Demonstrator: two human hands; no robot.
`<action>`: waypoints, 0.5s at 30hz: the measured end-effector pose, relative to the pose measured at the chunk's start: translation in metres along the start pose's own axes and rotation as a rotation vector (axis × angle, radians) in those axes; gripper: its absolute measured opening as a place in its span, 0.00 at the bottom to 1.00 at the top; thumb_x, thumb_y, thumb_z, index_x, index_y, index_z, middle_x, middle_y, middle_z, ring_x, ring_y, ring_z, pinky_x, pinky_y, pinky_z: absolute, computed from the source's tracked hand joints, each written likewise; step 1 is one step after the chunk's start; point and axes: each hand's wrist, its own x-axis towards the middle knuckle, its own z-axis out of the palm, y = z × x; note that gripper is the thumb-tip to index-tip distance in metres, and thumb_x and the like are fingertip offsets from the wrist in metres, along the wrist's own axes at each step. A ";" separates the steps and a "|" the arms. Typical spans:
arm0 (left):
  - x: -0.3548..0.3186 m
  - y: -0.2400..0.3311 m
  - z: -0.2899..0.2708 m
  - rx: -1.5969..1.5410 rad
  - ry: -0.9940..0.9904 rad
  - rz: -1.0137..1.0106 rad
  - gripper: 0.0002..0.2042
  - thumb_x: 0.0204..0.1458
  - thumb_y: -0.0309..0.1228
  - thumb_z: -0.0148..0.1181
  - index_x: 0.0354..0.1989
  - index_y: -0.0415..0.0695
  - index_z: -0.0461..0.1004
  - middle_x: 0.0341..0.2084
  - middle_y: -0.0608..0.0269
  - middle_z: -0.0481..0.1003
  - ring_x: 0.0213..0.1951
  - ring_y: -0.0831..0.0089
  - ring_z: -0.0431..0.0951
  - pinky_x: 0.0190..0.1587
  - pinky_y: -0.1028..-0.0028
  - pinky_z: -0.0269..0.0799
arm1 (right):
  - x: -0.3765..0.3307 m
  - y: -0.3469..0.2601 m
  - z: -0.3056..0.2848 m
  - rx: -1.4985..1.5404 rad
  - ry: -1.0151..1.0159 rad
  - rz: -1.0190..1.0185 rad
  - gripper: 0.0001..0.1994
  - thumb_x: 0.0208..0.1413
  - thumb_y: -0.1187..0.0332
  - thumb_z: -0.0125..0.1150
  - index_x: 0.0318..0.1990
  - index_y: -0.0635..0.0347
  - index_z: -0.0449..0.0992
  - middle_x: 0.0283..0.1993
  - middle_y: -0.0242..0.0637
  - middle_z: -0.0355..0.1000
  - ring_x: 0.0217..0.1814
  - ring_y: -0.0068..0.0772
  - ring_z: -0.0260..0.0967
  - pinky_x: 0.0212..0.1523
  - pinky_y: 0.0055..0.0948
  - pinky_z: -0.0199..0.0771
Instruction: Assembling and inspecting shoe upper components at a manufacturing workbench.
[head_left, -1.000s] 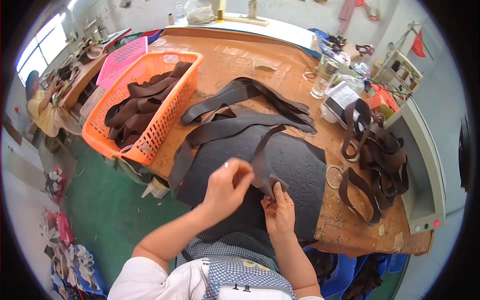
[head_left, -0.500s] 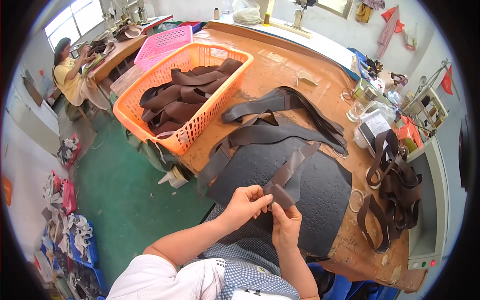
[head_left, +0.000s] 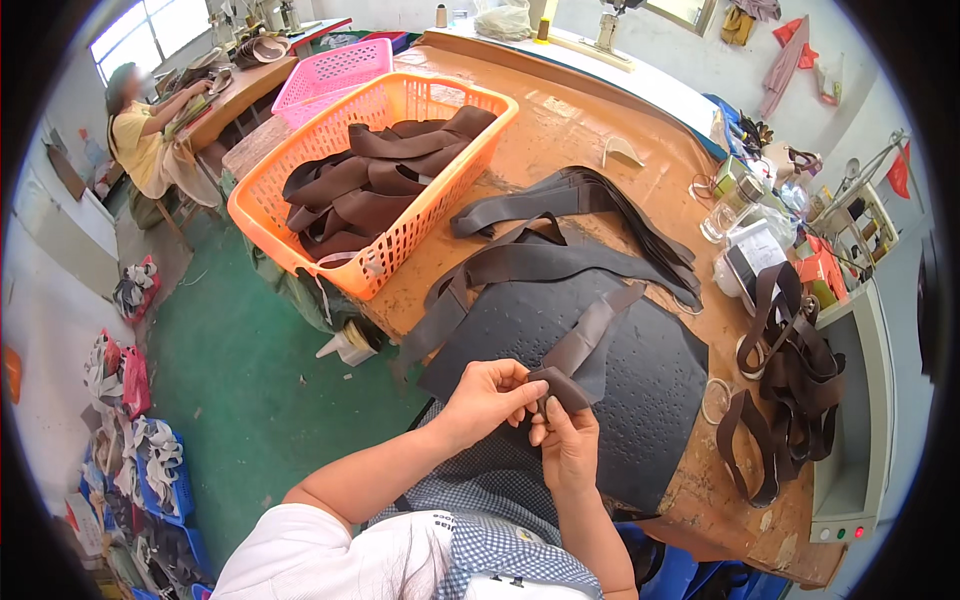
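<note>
Between my two hands is the folded end of a dark brown strip (head_left: 585,340), whose tail lies across a black pitted mat (head_left: 640,400). My left hand (head_left: 490,395) pinches the fold from the left between thumb and fingers. From below, my right hand (head_left: 568,440) grips the same end, thumb up against it. Just beyond the mat lie a loose dark strip (head_left: 540,262) and a stack of grey-black strips (head_left: 590,195). An orange basket (head_left: 385,275) at the far left of the table holds several brown strips (head_left: 370,190).
Brown strips (head_left: 790,380) hang looped at the table's right, beside a grey metal box (head_left: 850,420). A glass jar (head_left: 722,215) and clutter line the right edge. A pink basket (head_left: 335,70) stands behind the orange one. Another person (head_left: 140,140) sits at a bench far left.
The folded strip end has turned slightly in my fingers, and both hands keep their hold. The view has shifted a little. The person at the far bench has reached forward.
</note>
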 end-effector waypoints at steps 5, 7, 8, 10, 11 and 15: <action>0.004 -0.003 -0.003 -0.082 0.000 -0.041 0.09 0.60 0.31 0.63 0.34 0.38 0.77 0.23 0.66 0.77 0.23 0.84 0.74 0.25 0.84 0.69 | 0.002 -0.007 -0.009 -0.045 -0.056 0.000 0.15 0.62 0.74 0.60 0.55 0.63 0.71 0.29 0.35 0.73 0.18 0.19 0.65 0.17 0.20 0.64; 0.003 -0.004 -0.007 -0.093 0.003 -0.041 0.09 0.60 0.32 0.63 0.34 0.38 0.77 0.23 0.65 0.77 0.22 0.83 0.74 0.25 0.83 0.70 | 0.003 -0.007 -0.004 -0.057 -0.068 0.020 0.16 0.62 0.74 0.60 0.56 0.63 0.70 0.29 0.35 0.73 0.16 0.19 0.63 0.16 0.21 0.63; 0.001 -0.007 -0.007 -0.081 0.001 -0.038 0.09 0.60 0.32 0.63 0.34 0.38 0.77 0.22 0.65 0.77 0.22 0.83 0.75 0.25 0.83 0.70 | -0.002 -0.007 -0.005 -0.070 -0.057 0.012 0.14 0.62 0.74 0.60 0.54 0.64 0.71 0.28 0.34 0.72 0.17 0.20 0.64 0.17 0.22 0.65; 0.004 -0.009 -0.005 -0.045 -0.071 -0.062 0.09 0.60 0.31 0.62 0.33 0.38 0.77 0.22 0.65 0.77 0.22 0.82 0.75 0.25 0.82 0.71 | -0.004 -0.007 -0.003 -0.108 -0.023 -0.057 0.14 0.61 0.75 0.60 0.54 0.65 0.71 0.33 0.36 0.74 0.23 0.24 0.69 0.23 0.24 0.71; 0.006 -0.008 -0.003 -0.039 -0.090 -0.041 0.09 0.61 0.32 0.61 0.34 0.38 0.77 0.22 0.65 0.77 0.22 0.82 0.75 0.25 0.82 0.71 | -0.003 -0.007 0.002 -0.081 0.031 -0.108 0.15 0.61 0.75 0.61 0.55 0.65 0.71 0.36 0.37 0.76 0.25 0.24 0.70 0.26 0.24 0.72; 0.002 -0.003 0.006 -0.025 -0.154 -0.033 0.11 0.63 0.34 0.59 0.35 0.38 0.76 0.23 0.66 0.77 0.25 0.82 0.77 0.28 0.82 0.74 | 0.001 -0.010 -0.014 -0.075 -0.011 -0.151 0.15 0.59 0.76 0.63 0.53 0.64 0.74 0.40 0.38 0.78 0.30 0.24 0.73 0.30 0.23 0.74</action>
